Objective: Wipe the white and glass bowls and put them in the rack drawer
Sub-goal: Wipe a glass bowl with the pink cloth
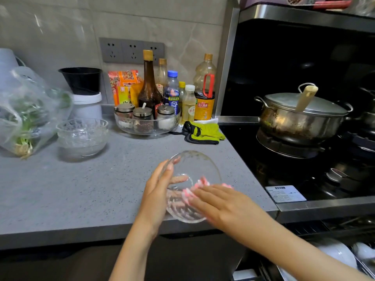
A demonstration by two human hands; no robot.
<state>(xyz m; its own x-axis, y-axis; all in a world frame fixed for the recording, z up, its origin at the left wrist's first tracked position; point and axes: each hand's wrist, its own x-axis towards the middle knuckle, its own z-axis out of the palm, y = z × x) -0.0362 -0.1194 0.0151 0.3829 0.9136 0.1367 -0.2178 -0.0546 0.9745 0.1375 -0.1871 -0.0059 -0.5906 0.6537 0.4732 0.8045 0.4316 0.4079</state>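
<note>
A clear glass bowl [194, 169] is tilted on its side above the front edge of the grey counter. My left hand [157, 197] holds it from the left, fingers along its outer wall and base. My right hand [221, 203] presses a pink cloth [199, 187] into the bowl with flat fingers. A stack of glass bowls [82, 136] stands on the counter at the left. The rack drawer [324, 258] is pulled out at the lower right, with white bowls [336, 254] in it.
Behind on the grey counter [71, 189] stand sauce bottles [150, 84], a glass tray of spice jars [146, 120] and a green cloth [205, 131]. A plastic bag of greens [26, 114] lies at the left. A lidded steel pot [300, 116] sits on the black stove at the right.
</note>
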